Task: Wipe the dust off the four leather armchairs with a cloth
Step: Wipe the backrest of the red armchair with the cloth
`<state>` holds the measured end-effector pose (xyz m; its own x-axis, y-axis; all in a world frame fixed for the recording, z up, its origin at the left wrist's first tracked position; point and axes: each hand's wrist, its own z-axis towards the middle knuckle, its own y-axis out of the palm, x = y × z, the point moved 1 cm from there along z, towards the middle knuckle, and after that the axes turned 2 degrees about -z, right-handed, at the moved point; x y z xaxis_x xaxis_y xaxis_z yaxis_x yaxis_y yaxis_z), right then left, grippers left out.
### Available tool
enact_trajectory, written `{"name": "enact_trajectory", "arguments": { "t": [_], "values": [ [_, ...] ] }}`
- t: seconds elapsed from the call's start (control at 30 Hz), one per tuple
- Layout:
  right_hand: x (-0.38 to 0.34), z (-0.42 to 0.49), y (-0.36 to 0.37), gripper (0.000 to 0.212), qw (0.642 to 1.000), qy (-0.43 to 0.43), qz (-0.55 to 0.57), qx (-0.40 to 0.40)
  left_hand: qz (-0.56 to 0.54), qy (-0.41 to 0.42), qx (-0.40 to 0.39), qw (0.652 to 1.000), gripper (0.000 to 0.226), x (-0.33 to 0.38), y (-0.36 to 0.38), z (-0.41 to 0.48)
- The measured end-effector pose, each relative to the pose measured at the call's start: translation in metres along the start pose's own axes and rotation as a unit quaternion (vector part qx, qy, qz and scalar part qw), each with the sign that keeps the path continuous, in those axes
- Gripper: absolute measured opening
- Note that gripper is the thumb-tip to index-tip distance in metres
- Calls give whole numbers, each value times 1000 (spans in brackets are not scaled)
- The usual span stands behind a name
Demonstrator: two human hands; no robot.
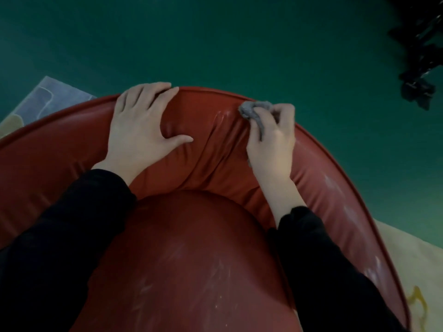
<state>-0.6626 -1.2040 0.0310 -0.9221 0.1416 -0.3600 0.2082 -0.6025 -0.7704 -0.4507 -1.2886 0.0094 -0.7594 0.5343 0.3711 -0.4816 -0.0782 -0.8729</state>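
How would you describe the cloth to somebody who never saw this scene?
Find the red leather armchair filling the view, then the right hand near its curved top edge. The cloth is the grey crumpled wad this hand pinches; the left hand rests on the leather, holding nothing.

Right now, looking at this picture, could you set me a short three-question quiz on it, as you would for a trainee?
1. True or false: the left hand rests flat on the backrest of the red armchair.
2. Which hand grips the grey cloth? A) left hand B) right hand C) neither
3. What colour is the floor beyond the armchair?
Key: 1 true; 2 B; 3 green.
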Motion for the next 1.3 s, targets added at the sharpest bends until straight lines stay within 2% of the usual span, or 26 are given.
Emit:
{"name": "enact_trajectory", "arguments": {
  "t": [0.13, 0.27, 0.4, 0.5, 0.73, 0.87, 0.93, 1.17, 1.3],
  "values": [
    [13, -8, -7, 21, 999, 28, -14, -19, -6, -3, -1, 1000, 84, 5, -1, 2],
    [28, -19, -29, 22, 997, 73, -14, -20, -64, 16, -11, 998, 86, 24, 4, 8],
    [40, 15, -29, 20, 999, 16, 15, -39, -81, 70, -32, 994, 90, 61, 27, 19],
    [53, 27, -23, 20, 992, -33, 12, -118, -70, 68, -36, 995, 90, 79, 43, 20],
    [81, -9, -58, 18, 979, -85, 44, -179, -42, 62, -17, 997, 89, 79, 48, 19],
    [92, 22, -60, 20, 987, -52, 43, -144, -48, 56, -13, 997, 88, 79, 48, 18],
    [97, 33, -55, 20, 986, -50, 35, -155, -46, 57, -13, 997, 88, 79, 48, 18],
    [107, -5, -73, 18, 980, -70, 49, -180, -34, 50, -14, 998, 89, 81, 47, 18],
    [100, 9, -67, 18, 981, -87, 50, -164, -39, 45, -12, 998, 89, 81, 49, 18]
  ]
}}
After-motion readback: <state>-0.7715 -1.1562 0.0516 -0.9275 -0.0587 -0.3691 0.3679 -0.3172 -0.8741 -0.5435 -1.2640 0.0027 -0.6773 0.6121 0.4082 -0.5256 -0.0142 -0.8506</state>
